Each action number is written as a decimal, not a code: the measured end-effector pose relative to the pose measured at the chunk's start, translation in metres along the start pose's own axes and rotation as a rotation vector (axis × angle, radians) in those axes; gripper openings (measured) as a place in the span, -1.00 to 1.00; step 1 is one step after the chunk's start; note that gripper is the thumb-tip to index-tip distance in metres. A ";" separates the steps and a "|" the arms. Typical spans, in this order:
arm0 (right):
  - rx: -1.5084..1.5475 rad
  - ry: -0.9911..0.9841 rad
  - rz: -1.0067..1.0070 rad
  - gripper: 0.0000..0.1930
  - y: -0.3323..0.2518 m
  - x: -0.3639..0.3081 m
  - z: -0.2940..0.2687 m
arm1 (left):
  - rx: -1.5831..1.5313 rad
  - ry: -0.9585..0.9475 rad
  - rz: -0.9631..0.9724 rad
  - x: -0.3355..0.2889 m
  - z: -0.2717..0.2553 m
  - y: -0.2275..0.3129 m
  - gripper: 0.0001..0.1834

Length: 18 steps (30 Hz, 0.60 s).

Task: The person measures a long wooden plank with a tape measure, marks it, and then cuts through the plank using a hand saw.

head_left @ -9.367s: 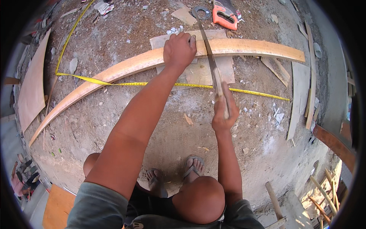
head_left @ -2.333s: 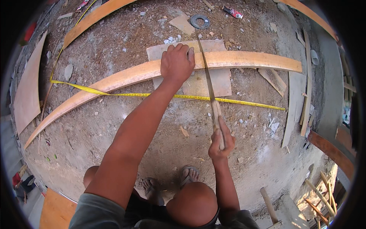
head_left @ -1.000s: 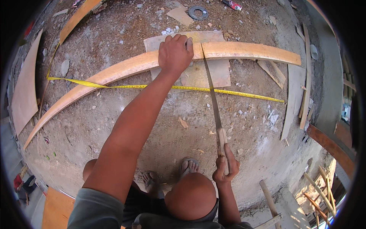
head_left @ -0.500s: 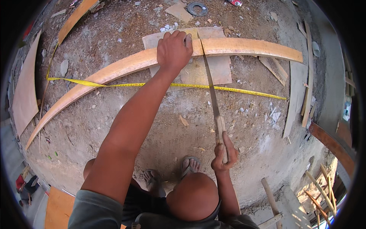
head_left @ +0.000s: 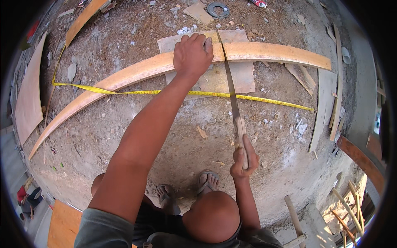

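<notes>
A long curved wooden plank [head_left: 269, 52] lies across the dusty concrete floor, resting on a flat square board [head_left: 244, 78]. My left hand [head_left: 192, 53] presses down on the plank near its middle. My right hand [head_left: 244, 159] grips the wooden handle of a hand saw [head_left: 228, 82]. The saw blade runs away from me and crosses the plank just right of my left hand. A yellow tape measure [head_left: 165, 92] is stretched over the floor below the plank. My feet in sandals [head_left: 206, 182] show near the lower middle.
A second curved plank [head_left: 84, 18] and a flat plywood sheet [head_left: 28, 99] lie at the left. Thin wood strips [head_left: 328, 103] lie at the right beside a raised concrete edge. A grey ring [head_left: 218, 9] and small debris sit at the top.
My right hand has pushed the saw forward since a second ago, after drawing it back; the blade sits further across the plank. My left hand stays on the plank.
</notes>
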State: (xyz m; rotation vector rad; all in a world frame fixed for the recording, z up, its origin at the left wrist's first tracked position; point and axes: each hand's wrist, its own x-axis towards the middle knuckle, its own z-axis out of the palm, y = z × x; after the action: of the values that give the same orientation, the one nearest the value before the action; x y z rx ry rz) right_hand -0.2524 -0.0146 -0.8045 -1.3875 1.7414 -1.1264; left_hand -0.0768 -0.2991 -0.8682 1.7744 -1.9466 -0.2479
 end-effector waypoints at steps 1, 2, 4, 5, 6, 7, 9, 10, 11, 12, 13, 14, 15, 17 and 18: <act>-0.007 0.107 -0.208 -0.58 0.019 0.048 0.026 | -0.009 0.013 -0.005 0.005 0.002 0.010 -0.68; 0.082 0.079 -0.122 -0.59 0.023 0.096 0.049 | -0.017 0.007 -0.017 0.002 0.005 0.017 -0.67; 0.208 0.111 -0.129 -0.59 0.031 0.149 0.084 | -0.017 -0.005 -0.009 0.005 0.005 0.009 -0.67; 0.202 0.106 -0.104 -0.58 0.033 0.144 0.090 | -0.002 -0.033 -0.022 -0.002 0.006 0.003 -0.67; 0.187 0.098 -0.081 -0.58 0.035 0.137 0.087 | -0.005 -0.052 -0.032 -0.013 0.008 0.005 -0.67; 0.129 0.056 -0.053 -0.58 0.015 0.108 0.078 | 0.014 -0.043 -0.027 -0.009 0.002 -0.007 -0.67; 0.071 0.044 -0.035 -0.58 0.009 0.017 0.029 | 0.019 -0.004 -0.004 -0.003 0.000 -0.012 -0.66; 0.012 0.020 -0.087 -0.54 0.007 -0.024 0.001 | 0.022 0.019 0.001 0.008 -0.002 -0.008 -0.66; 0.009 0.017 -0.095 -0.54 -0.003 -0.046 -0.022 | 0.006 0.022 0.001 0.008 0.001 -0.002 -0.66; 0.008 0.011 -0.083 -0.54 -0.009 -0.043 -0.024 | 0.001 0.017 0.002 0.001 0.002 -0.001 -0.66; 0.008 -0.008 -0.037 -0.54 -0.014 -0.034 -0.019 | 0.001 0.007 0.001 -0.004 0.001 -0.003 -0.66; 0.010 -0.026 0.009 -0.53 -0.014 -0.021 -0.011 | 0.018 -0.027 -0.017 -0.008 -0.001 -0.006 -0.66; 0.078 0.011 -0.008 -0.55 -0.002 0.018 0.011 | 0.018 -0.031 -0.022 0.002 -0.003 0.002 -0.66; 0.126 0.075 -0.099 -0.59 0.016 0.116 0.054 | -0.007 -0.023 -0.023 0.004 0.004 0.015 -0.66; 0.140 0.098 -0.149 -0.58 0.025 0.166 0.075 | -0.018 -0.022 -0.028 0.004 0.011 0.020 -0.66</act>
State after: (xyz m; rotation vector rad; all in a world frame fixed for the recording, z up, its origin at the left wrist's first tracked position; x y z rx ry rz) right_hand -0.2376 -0.1906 -0.8544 -1.4149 1.6135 -1.3908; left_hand -0.1001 -0.3020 -0.8675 1.7957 -1.9297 -0.2948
